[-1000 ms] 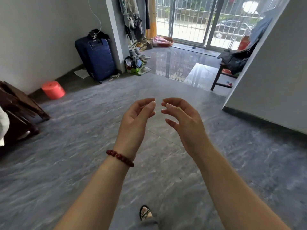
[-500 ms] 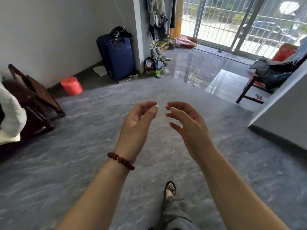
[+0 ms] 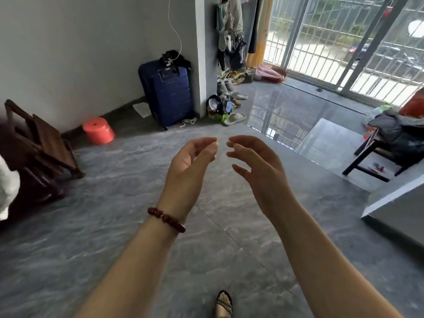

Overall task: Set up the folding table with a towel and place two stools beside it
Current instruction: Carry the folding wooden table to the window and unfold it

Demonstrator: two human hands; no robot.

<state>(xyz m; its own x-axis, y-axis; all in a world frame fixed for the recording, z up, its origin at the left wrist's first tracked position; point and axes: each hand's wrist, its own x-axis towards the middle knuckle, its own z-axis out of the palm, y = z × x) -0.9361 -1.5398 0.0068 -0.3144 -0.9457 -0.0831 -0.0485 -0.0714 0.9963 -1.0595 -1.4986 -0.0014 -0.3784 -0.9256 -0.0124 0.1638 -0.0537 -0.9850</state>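
I see my left hand (image 3: 190, 166) and right hand (image 3: 259, 171) hovering empty over the grey floor (image 3: 110, 230), fingers loosely curled, tips close but apart. The folded wooden worktop (image 3: 43, 143) sits tilted at left, with the red stool (image 3: 98, 130) just right of it.

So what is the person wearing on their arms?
No sleeves show. The left arm is bare except for a bracelet of round, dark red beads at the wrist. The right arm wears nothing. No watch, gloves or rings show.

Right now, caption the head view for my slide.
Empty, open left hand and right hand; folded wooden furniture far left, red stool by wall.
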